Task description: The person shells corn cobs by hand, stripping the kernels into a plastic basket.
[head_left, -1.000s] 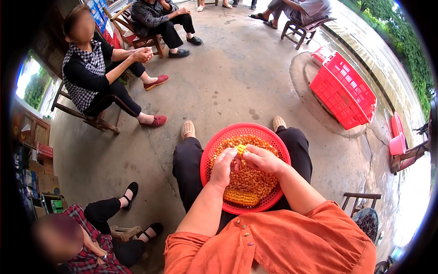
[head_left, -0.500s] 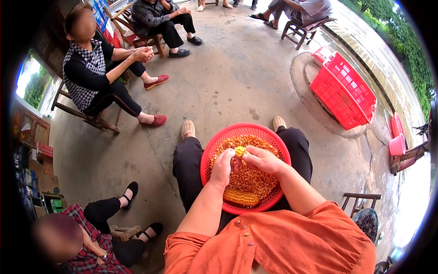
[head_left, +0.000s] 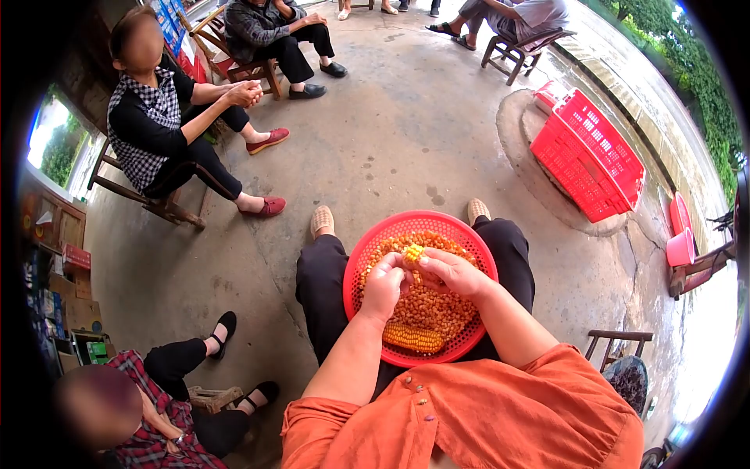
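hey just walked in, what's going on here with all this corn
A seated person has a red basket on their lap, with loose orange kernels spread inside. The right hand holds a yellow piece of corn above the kernels. The left hand is close beside it, fingers curled, though its exact grip is hard to make out. A larger cob, its rows full of kernels, lies in the basket on the side nearest the person. Other people sit around nearby.

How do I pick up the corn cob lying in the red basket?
Probably best from above, gripping the long sides of the corn cob around its middle: it lies flat, roughly left to right, on loose kernels near the red basket's near wall, with its top uncovered.
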`<action>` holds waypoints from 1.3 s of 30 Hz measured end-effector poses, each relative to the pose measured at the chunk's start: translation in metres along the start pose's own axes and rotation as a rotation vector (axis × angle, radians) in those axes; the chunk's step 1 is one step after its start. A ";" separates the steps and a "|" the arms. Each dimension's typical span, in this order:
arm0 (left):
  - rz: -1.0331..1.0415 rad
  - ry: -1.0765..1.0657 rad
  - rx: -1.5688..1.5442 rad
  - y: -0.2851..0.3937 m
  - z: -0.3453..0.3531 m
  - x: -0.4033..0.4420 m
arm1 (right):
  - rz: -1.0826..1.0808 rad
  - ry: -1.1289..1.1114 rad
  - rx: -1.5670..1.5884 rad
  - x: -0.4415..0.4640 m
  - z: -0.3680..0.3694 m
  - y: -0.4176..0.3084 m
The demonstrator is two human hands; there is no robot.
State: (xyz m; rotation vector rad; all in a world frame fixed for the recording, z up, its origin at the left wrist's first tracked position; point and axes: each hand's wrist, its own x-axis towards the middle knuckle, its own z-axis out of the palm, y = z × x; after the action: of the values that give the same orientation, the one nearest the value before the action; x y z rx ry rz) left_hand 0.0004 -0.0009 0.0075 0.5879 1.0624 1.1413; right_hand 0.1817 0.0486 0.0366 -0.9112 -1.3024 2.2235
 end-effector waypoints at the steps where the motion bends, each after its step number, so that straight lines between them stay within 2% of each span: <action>1: -0.003 -0.006 0.002 0.001 0.000 0.000 | 0.004 0.008 0.004 0.001 -0.001 0.001; 18: 0.084 -0.012 -0.122 0.000 0.000 -0.001 | -0.011 0.082 -0.021 0.003 -0.001 0.003; 22: 0.093 -0.066 -0.150 0.001 0.003 -0.001 | 0.002 0.073 -0.093 0.002 -0.004 0.005; 26: 0.108 -0.064 -0.143 0.003 0.009 -0.002 | -0.062 0.201 -0.346 0.003 0.001 0.009; 29: 0.119 -0.087 -0.143 -0.004 0.004 0.002 | 0.017 0.133 -0.151 0.007 -0.001 0.014; 35: 0.104 -0.098 -0.128 -0.012 -0.001 0.006 | 0.040 0.098 -0.173 0.006 0.000 0.015; 39: 0.117 -0.101 -0.097 -0.014 -0.002 0.005 | 0.022 0.110 -0.300 0.003 0.001 0.016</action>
State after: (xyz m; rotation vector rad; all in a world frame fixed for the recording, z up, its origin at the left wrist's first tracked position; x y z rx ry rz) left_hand 0.0050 -0.0010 -0.0068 0.6306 0.8908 1.2444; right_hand 0.1782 0.0420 0.0220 -1.1410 -1.6069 1.9936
